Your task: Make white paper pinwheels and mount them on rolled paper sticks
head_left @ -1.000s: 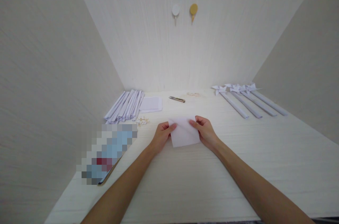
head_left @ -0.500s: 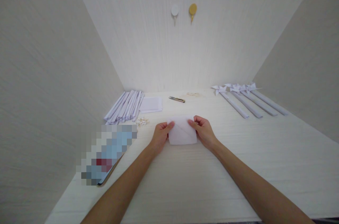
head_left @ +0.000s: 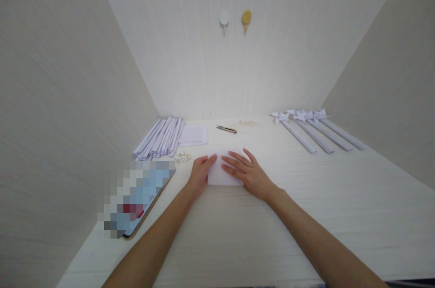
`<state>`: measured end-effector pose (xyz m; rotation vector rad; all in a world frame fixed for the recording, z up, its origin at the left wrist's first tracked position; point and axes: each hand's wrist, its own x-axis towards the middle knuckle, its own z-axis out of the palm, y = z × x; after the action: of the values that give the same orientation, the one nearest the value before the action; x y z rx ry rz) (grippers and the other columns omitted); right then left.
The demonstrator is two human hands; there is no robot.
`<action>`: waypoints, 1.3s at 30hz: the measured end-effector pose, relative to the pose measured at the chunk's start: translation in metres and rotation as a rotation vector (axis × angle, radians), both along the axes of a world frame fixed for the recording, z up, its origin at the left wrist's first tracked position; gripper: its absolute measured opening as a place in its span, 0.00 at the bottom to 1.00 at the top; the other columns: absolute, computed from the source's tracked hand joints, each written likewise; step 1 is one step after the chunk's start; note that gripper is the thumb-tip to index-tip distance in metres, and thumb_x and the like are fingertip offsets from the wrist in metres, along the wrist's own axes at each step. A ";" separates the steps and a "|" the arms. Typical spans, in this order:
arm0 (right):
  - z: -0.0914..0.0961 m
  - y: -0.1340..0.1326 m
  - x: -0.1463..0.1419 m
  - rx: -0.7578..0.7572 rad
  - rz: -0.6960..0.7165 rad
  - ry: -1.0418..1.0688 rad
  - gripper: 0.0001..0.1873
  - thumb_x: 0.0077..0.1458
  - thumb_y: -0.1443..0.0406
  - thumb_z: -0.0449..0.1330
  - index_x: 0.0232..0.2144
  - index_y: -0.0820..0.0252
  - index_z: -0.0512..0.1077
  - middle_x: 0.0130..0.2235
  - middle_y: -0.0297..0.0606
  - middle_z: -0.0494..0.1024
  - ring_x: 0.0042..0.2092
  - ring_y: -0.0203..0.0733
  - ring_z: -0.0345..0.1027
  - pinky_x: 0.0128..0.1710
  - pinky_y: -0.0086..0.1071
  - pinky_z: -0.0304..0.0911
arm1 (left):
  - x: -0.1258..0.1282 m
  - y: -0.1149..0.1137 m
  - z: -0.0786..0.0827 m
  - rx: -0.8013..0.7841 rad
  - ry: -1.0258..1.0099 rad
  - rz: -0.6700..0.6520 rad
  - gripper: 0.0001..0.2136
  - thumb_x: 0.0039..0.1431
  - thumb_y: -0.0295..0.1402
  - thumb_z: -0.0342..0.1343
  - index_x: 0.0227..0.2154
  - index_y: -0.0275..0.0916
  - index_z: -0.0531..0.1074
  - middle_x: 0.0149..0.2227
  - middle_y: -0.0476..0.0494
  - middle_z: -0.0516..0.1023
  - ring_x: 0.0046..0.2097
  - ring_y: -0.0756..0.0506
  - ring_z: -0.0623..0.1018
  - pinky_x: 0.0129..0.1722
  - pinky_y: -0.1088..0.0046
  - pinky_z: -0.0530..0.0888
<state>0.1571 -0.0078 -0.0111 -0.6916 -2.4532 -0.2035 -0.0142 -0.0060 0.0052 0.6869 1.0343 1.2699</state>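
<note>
A white sheet of paper (head_left: 217, 173) lies flat on the pale table (head_left: 238, 233) in front of me. My right hand (head_left: 246, 172) rests on top of it with fingers stretched out flat, pointing left. My left hand (head_left: 199, 172) is at the sheet's left edge, its fingers curled and a fingertip touching the paper's upper left corner.
Rolled white paper sticks (head_left: 163, 136) lie bundled at the back left beside a stack of white squares (head_left: 193, 134). Small scissors (head_left: 226, 129) lie at the back. Several finished paper pinwheels (head_left: 312, 129) lie at the back right. A phone (head_left: 139, 197) lies at the left.
The sheet went from being held up by both hands to lying flat on the table. My right hand opened and moved left onto it; the left hand dropped to its edge.
</note>
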 end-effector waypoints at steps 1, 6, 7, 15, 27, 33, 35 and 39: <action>0.000 0.000 -0.001 -0.037 0.015 0.062 0.29 0.48 0.79 0.42 0.51 0.56 0.61 0.55 0.39 0.63 0.60 0.41 0.46 0.56 0.49 0.44 | 0.000 0.000 0.000 0.003 -0.011 0.006 0.15 0.28 0.37 0.66 0.20 0.33 0.72 0.18 0.46 0.74 0.20 0.51 0.71 0.21 0.75 0.68; -0.002 0.003 -0.003 -0.485 -0.057 0.678 0.19 0.54 0.71 0.44 0.48 0.58 0.62 0.50 0.45 0.69 0.51 0.39 0.61 0.48 0.39 0.59 | -0.004 0.005 -0.003 0.027 -0.054 0.090 0.16 0.26 0.38 0.66 0.19 0.33 0.72 0.19 0.46 0.75 0.22 0.49 0.72 0.24 0.74 0.70; -0.002 0.004 -0.004 -0.626 -0.070 0.779 0.16 0.55 0.67 0.45 0.46 0.59 0.64 0.45 0.44 0.72 0.46 0.39 0.66 0.44 0.38 0.62 | -0.004 0.005 -0.004 0.032 -0.052 0.094 0.16 0.26 0.39 0.67 0.19 0.33 0.71 0.19 0.46 0.75 0.22 0.50 0.72 0.24 0.74 0.69; 0.003 0.002 -0.010 -1.377 0.006 0.735 0.20 0.39 0.54 0.61 0.29 0.66 0.71 0.28 0.37 0.75 0.28 0.36 0.66 0.29 0.31 0.62 | 0.003 -0.003 -0.008 0.050 0.095 -0.088 0.16 0.30 0.42 0.65 0.19 0.33 0.73 0.17 0.47 0.73 0.19 0.51 0.69 0.19 0.76 0.66; 0.006 0.001 -0.011 -1.439 0.128 0.761 0.14 0.35 0.58 0.64 0.20 0.63 0.70 0.22 0.31 0.71 0.26 0.33 0.63 0.28 0.29 0.59 | -0.006 0.004 -0.002 -0.035 -0.055 0.065 0.14 0.30 0.38 0.64 0.19 0.33 0.70 0.19 0.47 0.73 0.22 0.50 0.71 0.23 0.75 0.67; 0.011 0.000 -0.011 -1.347 0.080 0.749 0.19 0.33 0.57 0.64 0.11 0.62 0.60 0.17 0.26 0.60 0.20 0.27 0.52 0.20 0.24 0.47 | -0.010 0.008 -0.001 -0.010 -0.079 0.137 0.13 0.32 0.37 0.62 0.21 0.33 0.70 0.19 0.48 0.74 0.24 0.48 0.72 0.24 0.73 0.68; 0.011 0.000 -0.011 -1.346 0.066 0.739 0.20 0.33 0.57 0.65 0.11 0.62 0.59 0.16 0.25 0.58 0.20 0.26 0.50 0.19 0.24 0.46 | -0.010 0.008 0.000 0.001 -0.080 0.153 0.13 0.31 0.36 0.62 0.20 0.33 0.69 0.18 0.49 0.73 0.22 0.50 0.71 0.23 0.75 0.67; 0.008 0.000 -0.012 -1.298 0.058 0.649 0.18 0.33 0.58 0.65 0.12 0.62 0.60 0.15 0.26 0.59 0.19 0.27 0.50 0.18 0.25 0.47 | -0.011 0.008 0.000 0.026 -0.067 0.210 0.13 0.30 0.36 0.64 0.17 0.34 0.67 0.16 0.52 0.71 0.19 0.53 0.68 0.20 0.78 0.64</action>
<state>0.1452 -0.0078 -0.0034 -0.9460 -1.7045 1.4931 -0.0256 0.0016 0.0053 0.5622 1.0567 1.4800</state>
